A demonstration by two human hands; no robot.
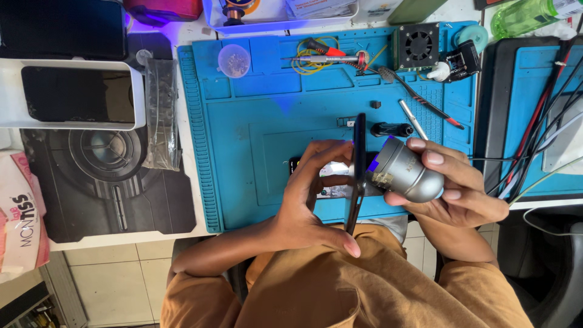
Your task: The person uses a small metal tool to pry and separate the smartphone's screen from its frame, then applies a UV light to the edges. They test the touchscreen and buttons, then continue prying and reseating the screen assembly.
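**A:** Head view, looking straight down. What has each hand got?

**B:** The left hand (pixel 310 194) stands a dark phone (pixel 357 173) on edge above the blue work mat (pixel 243 140), thumb under its near end, fingers curled round the far face. The right hand (pixel 452 188) is wrapped round a stubby silver lamp (pixel 405 173), its nose right against the phone's side, with violet light at the contact.

**A:** So both hands are closed on something?

**B:** Yes, each clasps its own item; neither is spread.

**A:** What could go wrong?

**B:** I'd judge the phone is the weak point. It's held in the air by its thin edges, over the lap and the mat's front rim; if the lamp pushes sideways it could twist out of the fingers and drop. The lamp could also skid off the glass.

**A:** Anything nearby in the way?

**B:** A black cylinder (pixel 392 129) and a metal rod (pixel 413 119) lie just beyond the hands, and a red-tipped tool (pixel 425 103) farther back. A wide wrist movement could sweep them.
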